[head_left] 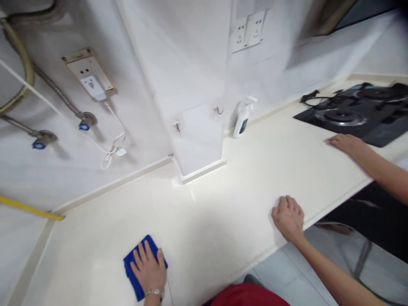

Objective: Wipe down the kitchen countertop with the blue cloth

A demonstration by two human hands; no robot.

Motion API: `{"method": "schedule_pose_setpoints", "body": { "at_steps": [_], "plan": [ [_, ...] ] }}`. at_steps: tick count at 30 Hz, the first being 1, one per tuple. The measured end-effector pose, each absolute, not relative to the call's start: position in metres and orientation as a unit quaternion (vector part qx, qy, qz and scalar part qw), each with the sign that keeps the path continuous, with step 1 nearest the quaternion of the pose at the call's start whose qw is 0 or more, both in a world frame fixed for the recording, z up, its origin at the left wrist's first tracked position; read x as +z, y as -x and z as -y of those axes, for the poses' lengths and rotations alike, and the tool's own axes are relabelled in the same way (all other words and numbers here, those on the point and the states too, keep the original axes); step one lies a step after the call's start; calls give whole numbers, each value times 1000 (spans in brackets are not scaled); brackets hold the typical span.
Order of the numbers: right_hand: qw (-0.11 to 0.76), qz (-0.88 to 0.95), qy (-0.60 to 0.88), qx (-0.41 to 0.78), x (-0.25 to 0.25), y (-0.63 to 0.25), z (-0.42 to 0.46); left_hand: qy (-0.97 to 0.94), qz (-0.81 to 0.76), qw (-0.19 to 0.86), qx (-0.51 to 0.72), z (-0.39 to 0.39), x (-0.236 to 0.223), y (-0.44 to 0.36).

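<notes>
So, the left hand [148,267] lies with fingers spread flat on a blue microfiber cloth [135,289] on the cream countertop [207,229], while the right hand [288,219], farther from the cloth, rests loosely curled and empty near the counter's front edge.

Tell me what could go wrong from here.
If damp, the blue cloth under the left hand could reach the white cable hanging from the plug-in charger on the wall. The white spray bottle stands on the counter and might tip if bumped. The other person's hand rests beside the black gas hob, a possible burn risk if it is hot, which the view cannot show.
</notes>
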State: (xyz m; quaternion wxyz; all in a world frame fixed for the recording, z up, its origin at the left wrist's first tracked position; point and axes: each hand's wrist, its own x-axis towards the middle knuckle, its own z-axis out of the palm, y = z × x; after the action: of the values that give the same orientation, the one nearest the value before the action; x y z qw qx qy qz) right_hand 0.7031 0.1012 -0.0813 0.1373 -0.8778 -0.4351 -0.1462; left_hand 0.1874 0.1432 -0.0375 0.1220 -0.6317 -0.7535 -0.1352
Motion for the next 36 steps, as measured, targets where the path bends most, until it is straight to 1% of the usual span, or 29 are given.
{"method": "schedule_pose_setpoints", "body": {
  "at_steps": [4, 11, 14, 17, 22, 26, 29, 32, 36],
  "plan": [
    [116, 427, 885, -147, -79, -703, -106, 740, 645, 106, -157, -150, -46, -270],
    [139, 418, 884, -157, -77, -704, -111, 885, 441, -11, -149, -137, -62, -413],
    [158, 422, 879, -157, -73, -704, -112, 916, 370, -52, -145, -125, -60, -452],
    [179, 418, 878, -150, -70, -705, -113, 927, 340, -66, -144, -119, -54, -466],
    [185, 416, 878, -145, -73, -706, -113, 941, 307, -60, -131, -124, -51, -454],
    [198, 414, 875, -153, -80, -708, -114, 932, 336, -22, -132, -131, -55, -421],
    [207, 418, 872, -151, -81, -710, -111, 896, 424, 13, -132, -140, -54, -371],
    [212, 429, 868, -135, -81, -711, -105, 834, 541, 26, -106, -141, -43, -300],
    [235, 440, 860, -112, -83, -712, -98, 713, 696, 41, -71, -116, -22, -209]
  ]
}}
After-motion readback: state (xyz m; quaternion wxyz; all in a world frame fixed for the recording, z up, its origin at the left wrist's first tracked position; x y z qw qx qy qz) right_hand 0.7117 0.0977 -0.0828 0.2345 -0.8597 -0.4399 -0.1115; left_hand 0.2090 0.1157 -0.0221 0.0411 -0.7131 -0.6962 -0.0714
